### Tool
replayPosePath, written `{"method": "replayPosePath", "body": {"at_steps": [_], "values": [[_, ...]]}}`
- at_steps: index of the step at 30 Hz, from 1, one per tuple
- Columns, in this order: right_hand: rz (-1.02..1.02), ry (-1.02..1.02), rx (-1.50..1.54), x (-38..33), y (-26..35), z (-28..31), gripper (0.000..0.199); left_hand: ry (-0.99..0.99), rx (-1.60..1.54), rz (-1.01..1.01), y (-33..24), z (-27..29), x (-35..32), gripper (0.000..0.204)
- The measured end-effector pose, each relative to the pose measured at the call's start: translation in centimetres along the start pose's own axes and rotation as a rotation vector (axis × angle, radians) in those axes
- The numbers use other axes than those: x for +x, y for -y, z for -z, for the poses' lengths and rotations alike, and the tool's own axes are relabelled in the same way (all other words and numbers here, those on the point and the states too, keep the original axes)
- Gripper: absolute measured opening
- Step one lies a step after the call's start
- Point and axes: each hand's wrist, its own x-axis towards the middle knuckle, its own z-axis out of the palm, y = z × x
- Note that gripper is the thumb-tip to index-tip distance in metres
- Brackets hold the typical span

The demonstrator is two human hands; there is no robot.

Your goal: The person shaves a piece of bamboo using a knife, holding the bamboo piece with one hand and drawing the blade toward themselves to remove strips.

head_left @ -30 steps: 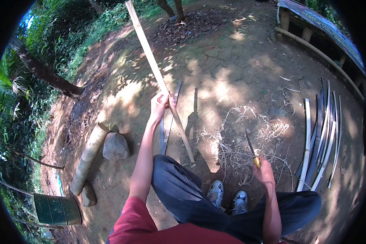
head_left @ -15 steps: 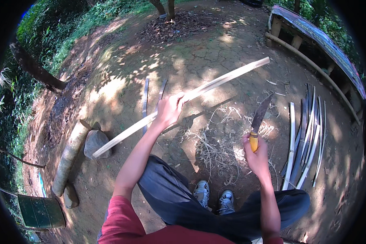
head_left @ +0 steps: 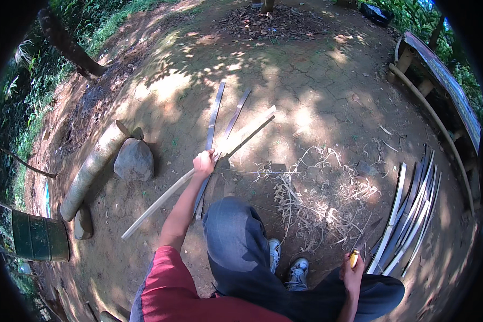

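Note:
My left hand (head_left: 204,161) is closed around a long pale strip, which looks like split bamboo (head_left: 163,199), low over the ground at my left. Its far end reaches up and to the right, with a dark shadow close beside it. Two darker strips (head_left: 216,115) lie on the soil by that hand, one passing behind it. In my right hand (head_left: 352,273), near my right knee, is a knife with a yellow handle (head_left: 354,258). The dark blade (head_left: 366,236) points up and away from me, apart from the bamboo strip.
Pale curly shavings (head_left: 316,204) cover the ground before my feet. A pile of long strips (head_left: 408,214) lies at the right. To the left are a grey rock (head_left: 134,160), a log (head_left: 94,169) and a green drum (head_left: 40,237). A low bamboo-framed structure (head_left: 434,104) stands far right.
My left hand has lowered the bamboo strip toward the ground, to the left beside the darker strips. My right hand with the knife has dropped down toward my knee. The view has shifted.

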Motion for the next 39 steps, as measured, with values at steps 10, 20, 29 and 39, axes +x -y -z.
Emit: {"method": "replayPosePath", "body": {"at_steps": [10, 20, 29, 39], "values": [[-0.063, 0.047, -0.076, 0.0, -1.3, -2.8, 0.007, 0.070, -0.118, 0.456, 8.0, -4.5, -0.7, 0.023], [-0.018, 0.039, -0.353, 1.3, -0.9, -4.8, 0.008, -0.044, -0.127, 0.598, 7.2, -8.6, 3.0, 0.017], [0.006, -0.005, -0.508, 1.9, -0.5, -4.0, 0.009, 0.060, -0.092, 0.555, 4.5, -10.0, 2.1, 0.034], [-0.072, 0.059, -0.438, 3.0, 3.0, -0.2, 0.015, -0.286, -0.244, 0.780, 10.1, -6.9, -11.7, 0.027]]}}
